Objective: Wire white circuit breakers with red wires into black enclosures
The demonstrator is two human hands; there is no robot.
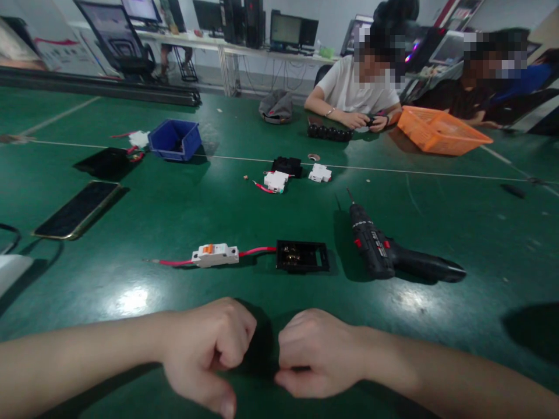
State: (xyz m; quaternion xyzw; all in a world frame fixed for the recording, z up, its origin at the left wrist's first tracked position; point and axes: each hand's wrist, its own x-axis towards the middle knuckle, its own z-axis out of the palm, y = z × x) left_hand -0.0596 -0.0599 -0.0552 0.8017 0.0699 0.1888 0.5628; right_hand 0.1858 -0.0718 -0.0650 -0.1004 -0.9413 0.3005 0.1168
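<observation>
My left hand (212, 346) is curled into a loose fist near the front of the table, thumb pointing down and nothing in it. Facing it, my right hand (321, 352) is also closed, with no object showing; a small gap separates the two. Beyond them lies a white circuit breaker (216, 255) with an orange switch. A red wire (257, 251) joins it to a black rectangular housing (302, 256) with brass-coloured contacts, and another red lead (174, 263) runs out to the left. To the right, a black cordless drill (375, 244) rests on its side.
A phone (78, 209) and a blue bin (175, 141) are at the left. More white breakers (276, 181) lie mid-table. Farther back are a grey pouch (276, 106), an orange basket (441, 131) and a seated person in a white shirt (338, 87), both hands on a small dark part.
</observation>
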